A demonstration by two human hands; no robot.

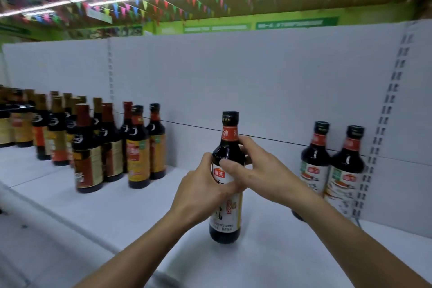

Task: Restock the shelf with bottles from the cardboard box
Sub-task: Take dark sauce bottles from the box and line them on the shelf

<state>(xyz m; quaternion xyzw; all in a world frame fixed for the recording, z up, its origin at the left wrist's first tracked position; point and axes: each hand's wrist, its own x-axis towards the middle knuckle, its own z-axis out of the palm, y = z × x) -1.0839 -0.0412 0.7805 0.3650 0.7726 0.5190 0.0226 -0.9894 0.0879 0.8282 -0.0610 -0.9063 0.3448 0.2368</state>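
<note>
White store shelf (117, 213) | dark bottle (228, 147) standing upright mid-shelf | left hand (203, 189) and right hand (259, 170) both wrapped round it | placing step, probably | next: nudge back beside matching pair (332, 166) at right, then let go

open shelf (98, 213) between left bottles (88, 147), right pair (332, 166)

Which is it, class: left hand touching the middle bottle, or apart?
Touching: the head view shows the left hand with fingers curled round the middle bottle.
</note>
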